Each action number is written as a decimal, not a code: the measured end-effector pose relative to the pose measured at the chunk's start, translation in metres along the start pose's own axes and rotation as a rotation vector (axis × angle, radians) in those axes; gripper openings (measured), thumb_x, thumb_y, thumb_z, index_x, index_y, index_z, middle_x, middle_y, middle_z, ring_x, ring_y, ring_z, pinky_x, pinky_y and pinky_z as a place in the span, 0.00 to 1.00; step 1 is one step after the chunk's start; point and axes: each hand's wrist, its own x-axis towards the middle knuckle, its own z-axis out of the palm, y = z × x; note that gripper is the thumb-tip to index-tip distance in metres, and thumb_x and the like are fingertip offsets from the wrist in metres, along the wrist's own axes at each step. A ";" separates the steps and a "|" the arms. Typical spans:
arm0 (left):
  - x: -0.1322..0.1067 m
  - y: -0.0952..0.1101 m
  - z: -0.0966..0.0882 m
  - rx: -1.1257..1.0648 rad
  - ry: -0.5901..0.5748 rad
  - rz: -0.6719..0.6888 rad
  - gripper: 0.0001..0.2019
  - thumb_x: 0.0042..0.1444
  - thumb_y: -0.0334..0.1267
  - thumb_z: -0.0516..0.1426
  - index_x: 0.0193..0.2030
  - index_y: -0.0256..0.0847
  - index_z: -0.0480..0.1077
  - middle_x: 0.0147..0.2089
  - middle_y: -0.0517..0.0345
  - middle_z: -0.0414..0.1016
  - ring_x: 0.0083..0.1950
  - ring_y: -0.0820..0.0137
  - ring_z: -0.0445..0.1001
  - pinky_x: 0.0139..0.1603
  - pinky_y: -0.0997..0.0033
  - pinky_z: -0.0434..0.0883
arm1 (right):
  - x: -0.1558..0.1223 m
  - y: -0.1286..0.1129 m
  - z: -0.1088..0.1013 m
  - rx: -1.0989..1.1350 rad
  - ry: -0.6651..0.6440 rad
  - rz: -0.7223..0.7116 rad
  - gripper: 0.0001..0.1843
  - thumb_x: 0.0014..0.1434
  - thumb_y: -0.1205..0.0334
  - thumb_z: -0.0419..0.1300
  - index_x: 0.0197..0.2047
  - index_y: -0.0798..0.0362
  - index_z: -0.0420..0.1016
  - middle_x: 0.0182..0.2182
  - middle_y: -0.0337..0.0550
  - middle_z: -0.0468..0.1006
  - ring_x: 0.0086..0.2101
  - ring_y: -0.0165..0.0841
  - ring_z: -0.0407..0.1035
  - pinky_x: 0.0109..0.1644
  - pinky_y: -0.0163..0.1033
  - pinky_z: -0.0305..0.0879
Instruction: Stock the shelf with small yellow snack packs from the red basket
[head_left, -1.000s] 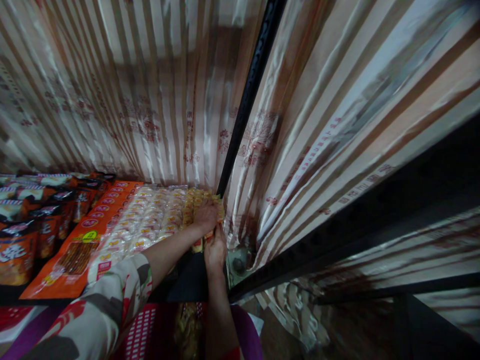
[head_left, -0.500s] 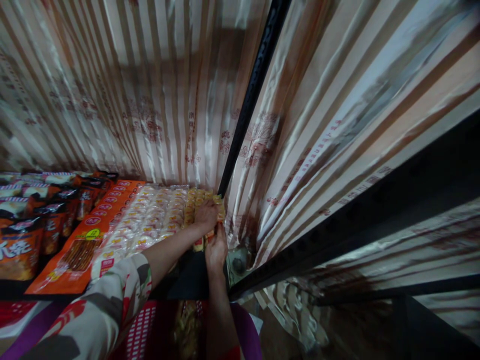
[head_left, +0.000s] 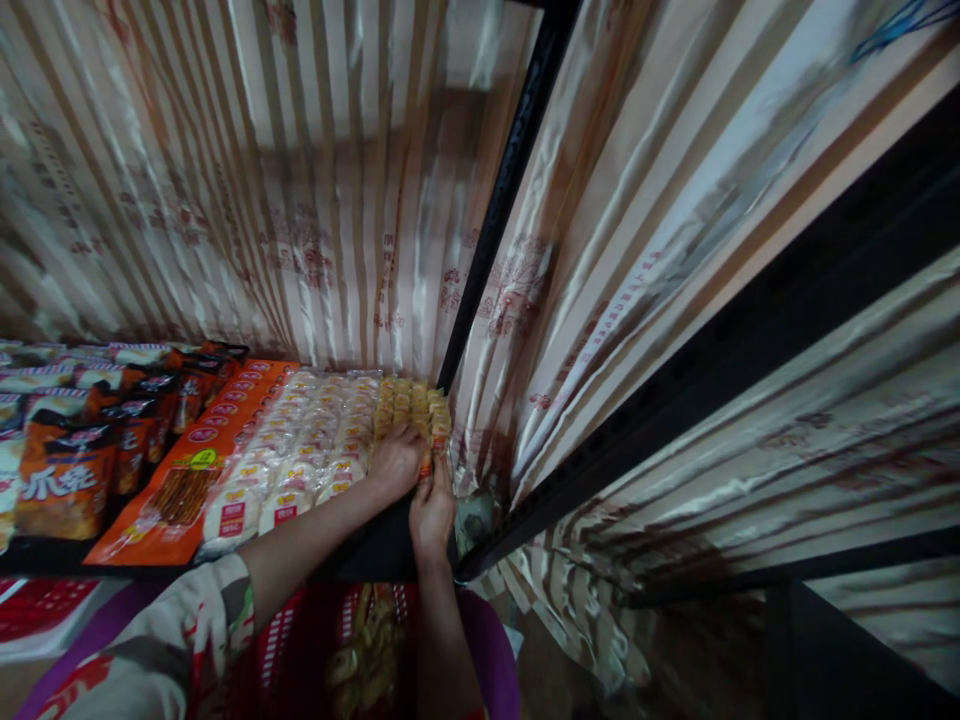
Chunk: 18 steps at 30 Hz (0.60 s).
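My left hand [head_left: 395, 461] lies palm down on the near end of a row of small yellow snack packs [head_left: 411, 405] at the right end of a dark shelf [head_left: 375, 545], fingers curled onto the packs. Right beside it my right hand [head_left: 431, 505] pinches the nearest pack in that row, thumb and fingers closed on its edge. The row runs back toward the black upright post [head_left: 501, 210]. To its left lie rows of clear-wrapped round cakes [head_left: 300, 450].
Striped shiny paper [head_left: 300, 180] lines the back and right side. Farther left lie an orange flat pack [head_left: 199, 465] and dark orange snack bags [head_left: 67, 470]. Below the shelf a red basket [head_left: 300, 640] holds more yellow packs. A black shelf rail [head_left: 675, 400] runs to the right.
Both hands have slid a little toward me along the yellow row, uncovering more of its far end. The view has shifted slightly, bringing the shelf goods closer.
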 end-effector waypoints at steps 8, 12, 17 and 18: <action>-0.059 0.020 0.017 -0.143 -0.039 0.001 0.10 0.57 0.30 0.49 0.41 0.37 0.70 0.44 0.51 0.69 0.49 0.65 0.65 0.52 0.64 0.66 | -0.041 0.015 0.009 -0.021 -0.052 0.074 0.26 0.55 0.67 0.46 0.57 0.63 0.64 0.57 0.58 0.65 0.56 0.38 0.60 0.58 0.45 0.58; -0.073 0.022 0.018 -0.228 -0.069 -0.058 0.11 0.58 0.30 0.49 0.45 0.37 0.69 0.49 0.51 0.69 0.52 0.67 0.66 0.56 0.65 0.64 | -0.047 0.018 0.010 -0.033 -0.051 0.044 0.27 0.55 0.69 0.43 0.56 0.64 0.65 0.56 0.58 0.65 0.56 0.38 0.60 0.58 0.45 0.58; -0.074 0.018 0.018 -0.268 -0.063 -0.089 0.12 0.58 0.31 0.49 0.47 0.37 0.68 0.53 0.50 0.68 0.55 0.67 0.66 0.59 0.64 0.63 | -0.044 0.013 0.007 -0.076 -0.056 -0.014 0.26 0.54 0.71 0.42 0.54 0.65 0.67 0.53 0.58 0.69 0.55 0.38 0.60 0.58 0.48 0.58; -0.074 0.017 0.019 -0.272 -0.066 -0.088 0.12 0.58 0.31 0.50 0.47 0.37 0.69 0.53 0.50 0.68 0.55 0.67 0.66 0.59 0.64 0.63 | -0.044 0.012 0.006 -0.084 -0.052 -0.024 0.26 0.54 0.71 0.42 0.54 0.64 0.67 0.53 0.58 0.69 0.55 0.38 0.60 0.58 0.48 0.58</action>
